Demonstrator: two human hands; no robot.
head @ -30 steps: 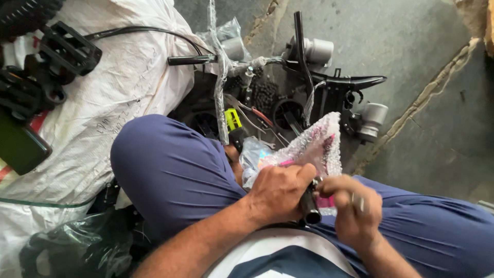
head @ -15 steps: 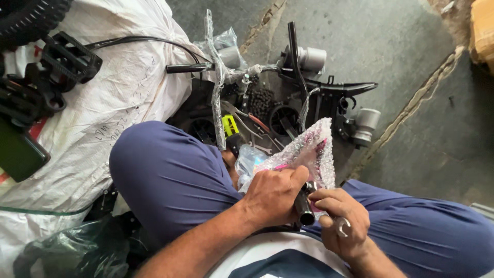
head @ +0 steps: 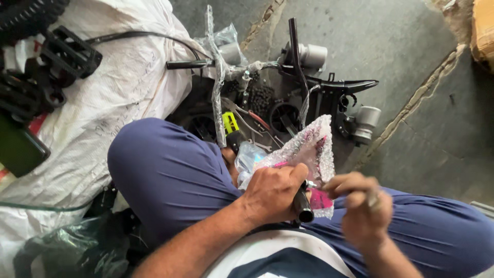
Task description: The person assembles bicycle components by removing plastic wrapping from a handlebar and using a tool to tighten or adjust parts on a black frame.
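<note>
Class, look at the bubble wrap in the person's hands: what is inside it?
Inside the bubble wrap pink material shows through, and a black tube end pokes out beside the left hand. What else it covers cannot be seen.

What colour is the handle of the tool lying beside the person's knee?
Bright yellow-green with black, on the tool handle, seen in the head view.

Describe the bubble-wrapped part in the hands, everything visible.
The bubble wrap is clear plastic with pink showing through, crumpled and half peeled, standing up above the lap. From its lower end sticks a black tube, round end toward the camera. The left hand grips tube and wrap together; the right hand, blurred, is at the wrap's lower right edge.
</note>
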